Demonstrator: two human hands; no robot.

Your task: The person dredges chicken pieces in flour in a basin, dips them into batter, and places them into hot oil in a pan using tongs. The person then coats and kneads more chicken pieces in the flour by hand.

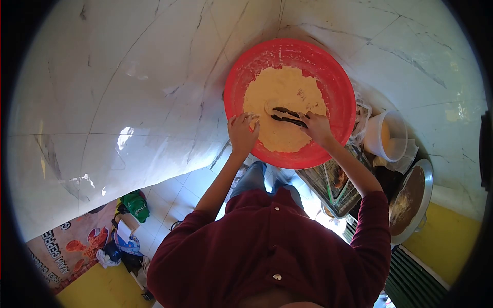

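Note:
A wide red basin [341, 97] holds a broad bed of pale yellow flour [282, 87]. My right hand [317, 128] is closed around black tongs [288, 116] at the basin's right side. The tongs' two arms stand apart, their ends pointing left over the flour. By those ends shows a rounded pale shape, possibly a floured lump or a mark in the flour. My left hand [243, 134] is at the basin's lower left edge, its fingers curled and whitish at the tips. Whatever may be between those fingers is too small to make out.
Right of the basin are a translucent plastic tub [385, 136], a wire-rack tray [336, 192] and a large round metal pan [412, 200]. Marbled tile walls [154, 77] rise around the basin. Bags, including a green one [135, 205], lie at lower left.

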